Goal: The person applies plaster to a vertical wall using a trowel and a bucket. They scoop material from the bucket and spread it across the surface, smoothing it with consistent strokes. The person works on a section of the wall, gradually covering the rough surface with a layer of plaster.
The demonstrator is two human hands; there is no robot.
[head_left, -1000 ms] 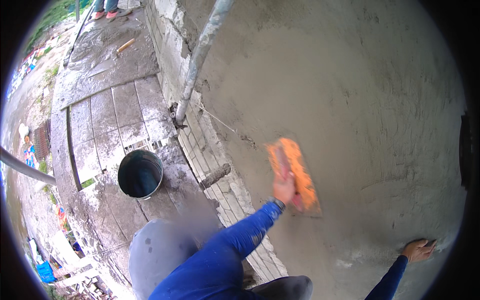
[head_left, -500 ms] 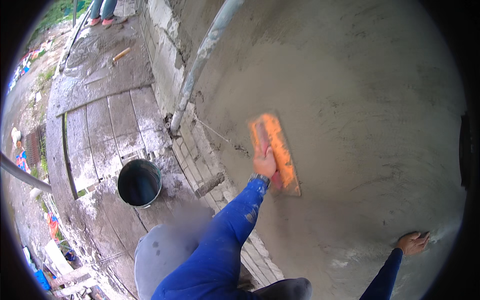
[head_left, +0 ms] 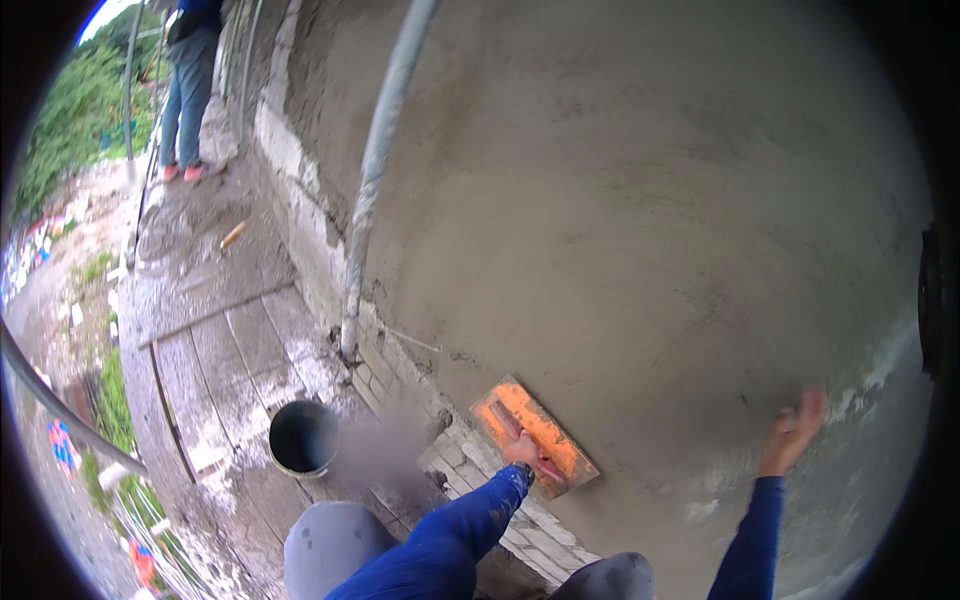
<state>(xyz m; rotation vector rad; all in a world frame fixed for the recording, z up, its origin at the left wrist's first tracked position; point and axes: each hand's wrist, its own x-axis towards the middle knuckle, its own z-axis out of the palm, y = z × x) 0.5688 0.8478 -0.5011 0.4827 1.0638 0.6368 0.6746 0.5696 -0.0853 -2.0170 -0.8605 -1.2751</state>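
My left hand [head_left: 521,451] is closed round the handle of an orange plastering float [head_left: 552,428]. The float lies tilted against the lower part of a wall of smooth grey wet plaster [head_left: 620,250], close to the bricks at its foot. To the right, my right hand [head_left: 790,435] is raised in front of the plaster with fingers stretched out and nothing held. Motion smears its fingertips, and I cannot tell whether they touch the wall. A pale, rougher streak [head_left: 860,400] runs along the plaster beside that hand.
A dark bucket [head_left: 303,440] stands on the muddy plank platform [head_left: 230,360] at my left. A grey metal pole [head_left: 375,170] slants up in front of the wall. Farther along lies a wooden-handled tool [head_left: 233,235], and another person [head_left: 188,100] stands beyond it. Another pole [head_left: 60,410] crosses the left side.
My left hand has carried the float down the wall toward the bricks. My right hand has lifted from lower on the plaster and moved up and left. The view has tilted up, showing more of the other person.
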